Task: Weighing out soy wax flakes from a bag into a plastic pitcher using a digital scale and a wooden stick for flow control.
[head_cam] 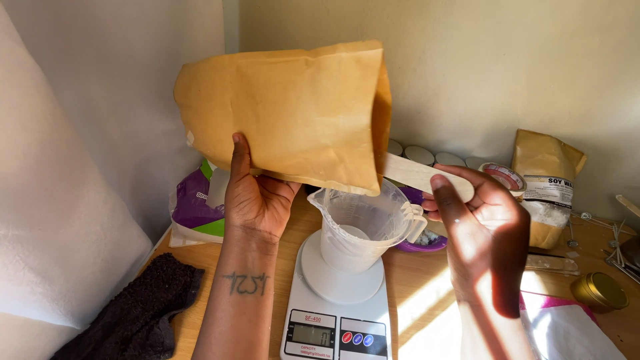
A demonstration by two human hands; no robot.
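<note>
Though the stick's (427, 175) far end is hidden inside the paper bag (287, 113), I see my left hand (257, 197) gripping that bag tipped sideways, mouth rightward, above the jug (363, 227) on the scale (337, 300), my right hand (483, 227) pinching the stick.

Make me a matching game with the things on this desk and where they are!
Things:
1. brown paper bag
2. clear measuring jug
3. wooden stick
4. dark cloth

Places:
A. on the white kitchen scale
B. at the desk's left edge
C. tipped over the jug, in the left hand
D. in the right hand, its end in the bag's mouth

Pairs: 1-C, 2-A, 3-D, 4-B
</note>
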